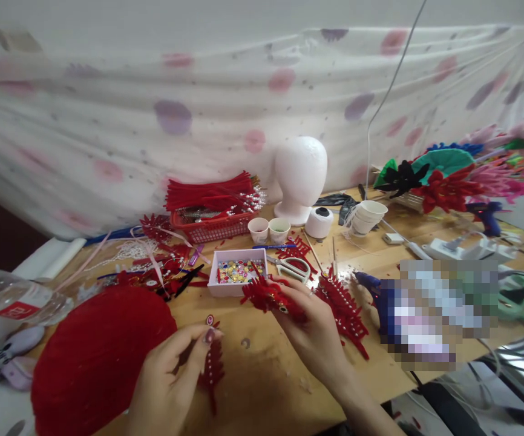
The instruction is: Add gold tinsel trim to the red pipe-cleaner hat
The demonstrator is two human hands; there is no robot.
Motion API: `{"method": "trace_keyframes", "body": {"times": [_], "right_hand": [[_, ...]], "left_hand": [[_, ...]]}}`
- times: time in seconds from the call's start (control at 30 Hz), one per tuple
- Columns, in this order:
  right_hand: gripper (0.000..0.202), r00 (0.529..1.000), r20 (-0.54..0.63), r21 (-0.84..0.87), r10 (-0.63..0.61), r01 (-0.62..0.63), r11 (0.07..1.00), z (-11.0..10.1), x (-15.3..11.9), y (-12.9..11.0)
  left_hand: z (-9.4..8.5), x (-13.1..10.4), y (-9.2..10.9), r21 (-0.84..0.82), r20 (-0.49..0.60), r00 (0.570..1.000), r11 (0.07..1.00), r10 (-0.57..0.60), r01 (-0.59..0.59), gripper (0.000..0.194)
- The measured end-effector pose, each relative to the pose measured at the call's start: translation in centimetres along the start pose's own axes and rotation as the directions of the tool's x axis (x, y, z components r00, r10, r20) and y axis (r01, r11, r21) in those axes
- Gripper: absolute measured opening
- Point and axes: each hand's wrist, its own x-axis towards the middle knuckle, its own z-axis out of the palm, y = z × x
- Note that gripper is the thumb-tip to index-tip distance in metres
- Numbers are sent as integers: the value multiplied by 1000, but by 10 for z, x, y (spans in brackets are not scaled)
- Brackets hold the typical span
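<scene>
Soft indoor light, glare on tabletop, blurred hands, stretched edges

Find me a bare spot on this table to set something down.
Mostly bare wood lies between the left hand and right hand, nearer than the gem box, with a few scraps. A smaller patch lies between the stacked cups and blue glue gun. It's crowded left of the box, with ribbons and trimmings.

White head form [302, 172] nr spotted curtain [225, 121]; clear btl [21, 297] far L; fake flowers [448, 184], pwr strip [455, 249] R.
</scene>
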Motion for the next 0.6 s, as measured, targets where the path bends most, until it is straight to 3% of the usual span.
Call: {"method": "trace_keyframes", "body": {"times": [0.13,0.23,0.33,0.43,0.6], "right_hand": [[37,953,124,222,278,-300,928,4,7,4],[57,915,119,266,385,-403,876,5,12,10],[49,872,174,309,457,-489,816,6,23,14],[29,859,218,260,463,-508,821,11,48,19],[20,850,275,129,450,-496,858,27,108,35]], "left_hand": [[-9,0,-7,-125,-114,983,984,-143,129,29],[-5,-5,-18,-247,-228,943,951,-242,184,30],[3,-10,-29,-382,-278,902,899,-331,213,29],[11,-13,-35,-447,-266,881,860,-392,247,30],[14,-13,-38,-505,-152,886,805,-438,311,36]]}}
